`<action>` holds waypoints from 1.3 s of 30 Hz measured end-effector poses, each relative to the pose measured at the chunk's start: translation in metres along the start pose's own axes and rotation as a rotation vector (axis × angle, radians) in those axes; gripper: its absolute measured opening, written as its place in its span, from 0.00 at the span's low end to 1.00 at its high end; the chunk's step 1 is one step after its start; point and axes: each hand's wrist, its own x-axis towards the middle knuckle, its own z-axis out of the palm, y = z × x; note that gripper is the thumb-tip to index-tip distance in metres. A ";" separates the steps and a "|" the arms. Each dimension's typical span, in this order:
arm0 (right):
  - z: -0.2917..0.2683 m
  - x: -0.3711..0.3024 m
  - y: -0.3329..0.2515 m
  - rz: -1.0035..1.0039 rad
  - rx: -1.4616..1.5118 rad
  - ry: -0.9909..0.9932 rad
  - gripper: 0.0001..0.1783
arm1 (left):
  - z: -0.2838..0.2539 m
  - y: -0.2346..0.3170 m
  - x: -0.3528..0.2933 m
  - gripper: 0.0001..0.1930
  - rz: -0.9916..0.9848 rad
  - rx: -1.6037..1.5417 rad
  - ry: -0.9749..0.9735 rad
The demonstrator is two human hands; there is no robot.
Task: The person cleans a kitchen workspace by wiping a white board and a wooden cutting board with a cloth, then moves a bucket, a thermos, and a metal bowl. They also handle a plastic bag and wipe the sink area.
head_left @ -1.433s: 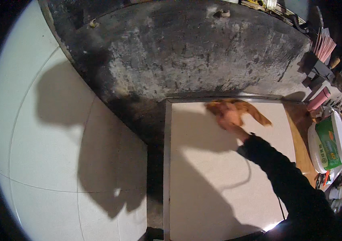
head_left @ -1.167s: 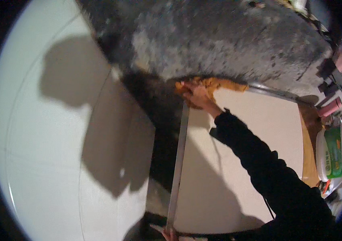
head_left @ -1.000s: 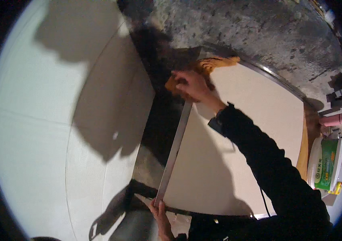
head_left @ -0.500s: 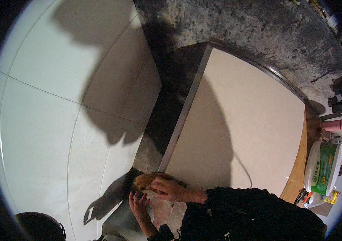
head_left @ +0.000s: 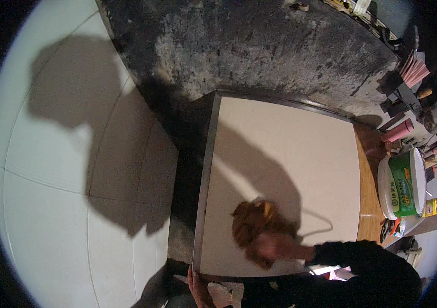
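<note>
A flat cream-coloured board (head_left: 321, 154) with a dark metal edging strip fills the middle of the view. My right hand (head_left: 275, 246) is closed on a brown cloth (head_left: 252, 223), bunched up and blurred by motion, which lies over the near part of the board. Below and to the left, my left hand (head_left: 199, 291) grips the board's near left corner, its fingers lying along the edging. The rest of that hand is cut off by the lower edge of the picture.
On the right, beside a brown wooden strip (head_left: 373, 190), stand a white bucket (head_left: 387, 187) with a green label and a pink cylinder (head_left: 398, 131). Dark-handled tools (head_left: 386, 230) lie near the bucket. A stained dark surface (head_left: 259, 56) borders the far side; pale tiles (head_left: 49, 220) cover the left.
My right hand has carried the brown cloth from the near left corner onto the board's surface. My left hand has come down to the corner. The view has shifted.
</note>
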 end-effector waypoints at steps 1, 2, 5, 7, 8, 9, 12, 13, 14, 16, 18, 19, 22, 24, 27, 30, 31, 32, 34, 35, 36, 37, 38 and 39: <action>0.033 0.004 -0.019 0.022 0.070 -0.121 0.12 | 0.001 0.000 0.000 0.28 -0.001 0.017 0.005; 0.061 0.008 -0.035 0.043 0.143 -0.240 0.12 | 0.002 0.000 -0.001 0.28 0.000 0.027 0.012; 0.109 0.023 -0.055 -0.944 -0.191 -0.052 0.08 | 0.004 0.004 0.000 0.28 0.003 0.074 0.026; 0.105 0.050 -0.047 -0.847 -0.126 -0.031 0.09 | 0.007 0.008 0.003 0.28 0.003 0.105 0.034; 0.091 0.060 -0.037 -0.814 -0.227 -0.126 0.10 | 0.010 0.010 0.006 0.28 0.001 0.117 0.037; 0.075 0.072 -0.028 -0.858 -0.379 -0.083 0.12 | 0.012 0.012 0.009 0.28 -0.004 0.129 0.039; 0.009 0.114 -0.002 -0.769 -0.615 0.189 0.15 | 0.021 0.017 0.017 0.28 -0.007 0.163 0.046; -0.017 0.129 0.006 -0.670 -0.711 0.192 0.16 | 0.025 0.017 0.021 0.28 -0.012 0.172 0.053; -0.047 0.151 0.014 -0.539 -0.626 0.286 0.19 | 0.029 0.019 0.024 0.28 -0.009 0.183 0.044; -0.106 0.189 0.027 -0.263 -0.438 0.422 0.24 | 0.037 0.021 0.029 0.29 -0.012 0.203 0.045; -0.169 0.232 0.039 -0.031 -0.487 0.555 0.27 | 0.045 0.023 0.033 0.29 -0.006 0.221 0.040; -0.197 0.240 0.049 0.009 -0.787 0.510 0.26 | 0.050 0.024 0.035 0.29 -0.003 0.230 0.035; -0.265 0.245 0.093 -0.157 -0.959 0.791 0.25 | 0.063 0.025 0.041 0.29 0.007 0.259 0.029; -0.297 0.232 0.127 -0.334 -0.589 0.948 0.27 | 0.070 0.026 0.044 0.29 0.007 0.275 0.020; -0.329 0.169 0.173 0.349 -1.229 0.908 0.35 | 0.079 0.027 0.049 0.29 0.002 0.295 0.002; -0.343 0.091 0.189 0.454 -0.782 1.129 0.21 | 0.082 0.031 0.052 0.30 0.010 0.305 -0.022; -0.348 0.061 0.190 0.588 -0.722 1.152 0.17 | 0.082 0.033 0.052 0.30 0.012 0.302 -0.031; -0.351 0.046 0.191 0.776 -0.780 1.197 0.20 | 0.080 0.034 0.053 0.30 0.013 0.297 -0.035; -0.350 0.025 0.195 0.951 -0.896 1.184 0.27 | 0.074 0.034 0.053 0.30 0.009 0.284 -0.037; -0.349 0.028 0.198 0.937 -0.903 1.207 0.29 | 0.071 0.033 0.054 0.30 0.006 0.277 -0.035; -0.345 0.034 0.200 0.883 -0.960 1.283 0.31 | 0.067 0.032 0.054 0.30 0.000 0.272 -0.033; -0.339 0.049 0.202 0.930 -1.012 1.238 0.31 | 0.065 0.030 0.055 0.30 -0.005 0.265 -0.030; -0.333 0.063 0.203 0.973 -1.192 1.101 0.31 | 0.062 0.029 0.055 0.30 -0.007 0.258 -0.027; -0.328 0.083 0.201 0.974 -1.065 1.060 0.31 | 0.061 0.029 0.055 0.30 -0.009 0.258 -0.029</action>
